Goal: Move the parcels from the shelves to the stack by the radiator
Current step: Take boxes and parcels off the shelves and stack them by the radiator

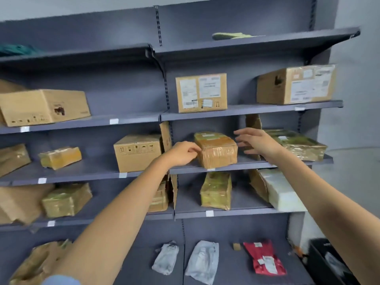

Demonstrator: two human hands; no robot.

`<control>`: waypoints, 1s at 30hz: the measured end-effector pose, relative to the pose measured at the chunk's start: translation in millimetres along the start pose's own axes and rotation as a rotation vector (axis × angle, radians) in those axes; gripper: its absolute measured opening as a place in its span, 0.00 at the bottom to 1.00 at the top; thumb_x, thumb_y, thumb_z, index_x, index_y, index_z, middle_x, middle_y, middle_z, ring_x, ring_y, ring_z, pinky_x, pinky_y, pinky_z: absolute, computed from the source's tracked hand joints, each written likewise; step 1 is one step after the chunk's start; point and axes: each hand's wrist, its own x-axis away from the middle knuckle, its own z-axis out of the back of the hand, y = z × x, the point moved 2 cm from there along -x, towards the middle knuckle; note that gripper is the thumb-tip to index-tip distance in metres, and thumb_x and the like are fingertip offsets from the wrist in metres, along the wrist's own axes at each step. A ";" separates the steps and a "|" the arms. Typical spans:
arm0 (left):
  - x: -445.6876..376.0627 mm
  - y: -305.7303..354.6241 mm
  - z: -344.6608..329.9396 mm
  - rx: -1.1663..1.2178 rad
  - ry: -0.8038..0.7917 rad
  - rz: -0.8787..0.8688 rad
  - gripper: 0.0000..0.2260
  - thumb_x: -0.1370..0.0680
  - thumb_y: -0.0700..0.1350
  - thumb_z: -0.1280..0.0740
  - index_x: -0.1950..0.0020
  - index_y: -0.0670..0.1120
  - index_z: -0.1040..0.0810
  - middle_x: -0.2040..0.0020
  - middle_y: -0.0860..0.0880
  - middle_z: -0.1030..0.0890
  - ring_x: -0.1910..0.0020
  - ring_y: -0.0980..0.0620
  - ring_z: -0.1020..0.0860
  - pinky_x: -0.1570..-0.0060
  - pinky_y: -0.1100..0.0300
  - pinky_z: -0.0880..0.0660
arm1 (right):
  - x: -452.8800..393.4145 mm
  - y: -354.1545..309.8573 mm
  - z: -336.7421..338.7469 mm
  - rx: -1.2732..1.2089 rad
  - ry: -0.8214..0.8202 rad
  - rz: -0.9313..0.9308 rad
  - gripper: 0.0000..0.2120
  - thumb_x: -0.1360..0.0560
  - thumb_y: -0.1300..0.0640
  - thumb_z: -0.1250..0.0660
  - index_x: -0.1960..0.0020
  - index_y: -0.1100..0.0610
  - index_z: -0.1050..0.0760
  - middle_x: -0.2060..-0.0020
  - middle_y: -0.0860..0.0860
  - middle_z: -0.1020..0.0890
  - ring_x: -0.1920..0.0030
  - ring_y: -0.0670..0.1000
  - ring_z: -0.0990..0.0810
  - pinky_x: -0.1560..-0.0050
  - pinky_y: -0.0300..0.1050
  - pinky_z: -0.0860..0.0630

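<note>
A tape-wrapped brown parcel (217, 150) lies on the middle right shelf (242, 166) of a grey shelving unit. My left hand (184, 153) is at the parcel's left side, its curled fingers touching the near left edge. To the right of the parcel, my right hand (255, 141) hovers with fingers spread and straight, just off its right side. Neither hand has lifted the parcel. No radiator or stack is in view.
Many other parcels fill the shelves: a labelled box (201, 92) above, a carton (137, 153) to the left, a shiny wrapped parcel (300, 144) to the right, and a parcel (216, 190) below. Grey and red mail bags (264, 258) lie on the bottom shelf.
</note>
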 end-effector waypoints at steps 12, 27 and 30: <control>-185.9 -106.0 48.1 0.378 0.320 0.146 0.24 0.20 0.40 0.43 0.25 0.47 0.42 0.50 0.52 0.23 0.55 0.55 0.27 0.61 0.65 0.34 | -177.9 9.4 -46.7 0.377 0.090 0.218 0.24 0.22 0.62 0.40 0.27 0.58 0.41 0.30 0.57 0.34 0.32 0.57 0.31 0.36 0.45 0.33; -335.1 -79.6 99.3 0.443 0.455 0.164 0.27 0.20 0.55 0.46 0.23 0.49 0.47 0.24 0.49 0.39 0.27 0.45 0.37 0.28 0.45 0.39 | -345.0 -2.8 4.2 0.014 0.122 0.072 0.30 0.21 0.52 0.42 0.24 0.59 0.49 0.26 0.53 0.39 0.27 0.55 0.39 0.32 0.50 0.38; -341.6 -82.6 99.4 0.546 0.438 0.181 0.26 0.21 0.59 0.47 0.26 0.49 0.41 0.28 0.51 0.33 0.30 0.47 0.33 0.30 0.45 0.36 | -349.5 -2.7 0.4 -0.031 0.113 0.111 0.20 0.21 0.51 0.43 0.32 0.59 0.33 0.35 0.52 0.27 0.42 0.50 0.28 0.46 0.44 0.35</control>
